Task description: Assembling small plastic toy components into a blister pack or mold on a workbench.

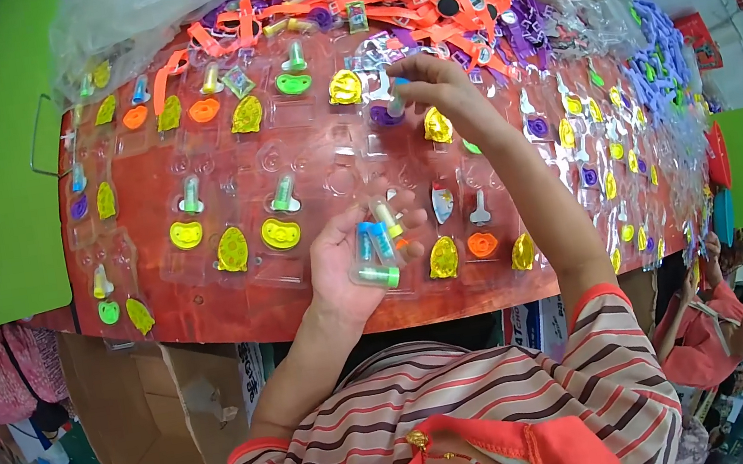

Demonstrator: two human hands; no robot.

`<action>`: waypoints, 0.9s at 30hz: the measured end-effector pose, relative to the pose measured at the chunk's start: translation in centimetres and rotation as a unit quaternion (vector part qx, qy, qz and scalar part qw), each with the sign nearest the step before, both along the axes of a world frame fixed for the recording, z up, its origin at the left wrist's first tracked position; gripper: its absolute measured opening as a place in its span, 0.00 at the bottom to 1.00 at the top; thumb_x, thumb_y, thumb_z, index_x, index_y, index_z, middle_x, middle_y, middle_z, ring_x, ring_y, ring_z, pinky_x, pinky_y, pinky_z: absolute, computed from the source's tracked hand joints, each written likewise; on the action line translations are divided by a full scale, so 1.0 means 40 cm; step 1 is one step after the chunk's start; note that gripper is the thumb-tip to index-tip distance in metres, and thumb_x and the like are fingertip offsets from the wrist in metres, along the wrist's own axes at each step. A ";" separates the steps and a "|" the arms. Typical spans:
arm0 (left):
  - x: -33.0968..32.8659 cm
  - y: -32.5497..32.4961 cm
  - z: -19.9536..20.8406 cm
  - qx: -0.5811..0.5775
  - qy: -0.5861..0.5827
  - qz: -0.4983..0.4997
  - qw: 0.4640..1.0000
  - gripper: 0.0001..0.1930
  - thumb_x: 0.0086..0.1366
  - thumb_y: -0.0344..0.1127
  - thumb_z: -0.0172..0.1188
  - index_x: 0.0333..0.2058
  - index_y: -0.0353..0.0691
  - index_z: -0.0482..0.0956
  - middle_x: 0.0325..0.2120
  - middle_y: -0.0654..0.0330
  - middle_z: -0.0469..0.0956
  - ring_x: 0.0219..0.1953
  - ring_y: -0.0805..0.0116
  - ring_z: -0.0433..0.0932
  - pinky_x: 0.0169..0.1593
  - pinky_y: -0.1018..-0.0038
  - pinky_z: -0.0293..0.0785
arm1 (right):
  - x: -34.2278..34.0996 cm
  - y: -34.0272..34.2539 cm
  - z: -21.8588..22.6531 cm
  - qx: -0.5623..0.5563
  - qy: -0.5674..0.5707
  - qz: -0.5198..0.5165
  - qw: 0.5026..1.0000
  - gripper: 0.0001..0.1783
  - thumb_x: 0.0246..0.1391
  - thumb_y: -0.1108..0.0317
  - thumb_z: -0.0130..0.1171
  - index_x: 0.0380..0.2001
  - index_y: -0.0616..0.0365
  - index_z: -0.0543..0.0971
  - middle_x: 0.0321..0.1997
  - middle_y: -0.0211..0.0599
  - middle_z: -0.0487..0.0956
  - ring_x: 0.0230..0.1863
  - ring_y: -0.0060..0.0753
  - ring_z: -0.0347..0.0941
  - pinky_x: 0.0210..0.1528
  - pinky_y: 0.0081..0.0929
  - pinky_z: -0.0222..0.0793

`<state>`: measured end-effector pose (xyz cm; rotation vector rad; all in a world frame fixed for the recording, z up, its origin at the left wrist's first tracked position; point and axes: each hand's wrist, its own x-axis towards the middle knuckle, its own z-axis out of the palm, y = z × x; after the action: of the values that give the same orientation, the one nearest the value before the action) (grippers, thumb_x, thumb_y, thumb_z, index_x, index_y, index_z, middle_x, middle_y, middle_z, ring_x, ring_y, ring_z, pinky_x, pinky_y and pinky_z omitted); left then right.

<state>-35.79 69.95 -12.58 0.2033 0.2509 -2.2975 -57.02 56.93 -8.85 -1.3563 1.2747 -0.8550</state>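
My left hand (pixel 342 260) is turned palm up over the near middle of the red table, cradling several small clear tubes with coloured caps: a green-capped tube (pixel 374 276), a yellow-capped tube (pixel 386 217) and blue ones. Farther off, my right hand (pixel 448 98) pinches a blue-capped tube (pixel 398 97) above a clear plastic blister tray. A purple toy pacifier (pixel 387 114) lies just under that tube. Close by are a yellow foil-like piece (pixel 345 88) and another yellow piece (pixel 437 125). Green-topped tubes (pixel 285 193) and yellow pacifiers (pixel 281 233) sit in trays to the left.
Orange straps with black discs (pixel 448 4) are heaped at the far side, with clear plastic bags (pixel 139 27) at far left. More filled trays (pixel 604 149) cover the right. An open cardboard box (pixel 135 416) stands below the near left edge. Another person (pixel 704 336) is at the right.
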 end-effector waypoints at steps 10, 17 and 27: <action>0.020 0.027 -0.021 0.004 0.002 0.010 1.000 0.21 0.65 0.39 0.46 0.56 0.38 0.67 0.50 0.45 0.72 0.53 0.44 0.70 0.46 0.47 0.75 | 0.020 -0.013 -0.087 -0.453 0.434 0.048 0.777 0.17 0.45 0.70 0.59 0.42 0.55 0.74 0.44 0.39 0.73 0.46 0.42 0.71 0.44 0.42 0.66; 0.032 0.068 0.025 -0.027 -0.064 -0.006 0.998 0.24 0.67 0.47 0.40 0.59 0.44 0.62 0.51 0.51 0.71 0.50 0.47 0.72 0.44 0.52 0.74 | 0.086 0.210 0.044 -0.233 0.272 0.167 0.919 0.14 0.49 0.61 0.58 0.35 0.59 0.79 0.35 0.42 0.75 0.39 0.45 0.71 0.40 0.37 0.67; 0.024 0.221 0.014 0.010 -0.065 -0.074 0.995 0.23 0.68 0.45 0.40 0.58 0.42 0.64 0.50 0.47 0.71 0.47 0.49 0.75 0.38 0.55 0.78 | 0.093 0.385 0.039 0.019 0.057 0.113 0.992 0.10 0.53 0.68 0.56 0.36 0.63 0.76 0.30 0.30 0.78 0.36 0.20 0.73 0.40 0.22 0.66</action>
<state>-34.82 78.79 -12.03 0.3933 0.1980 -2.4178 -53.31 72.32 -7.31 -1.5036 1.1887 -0.6012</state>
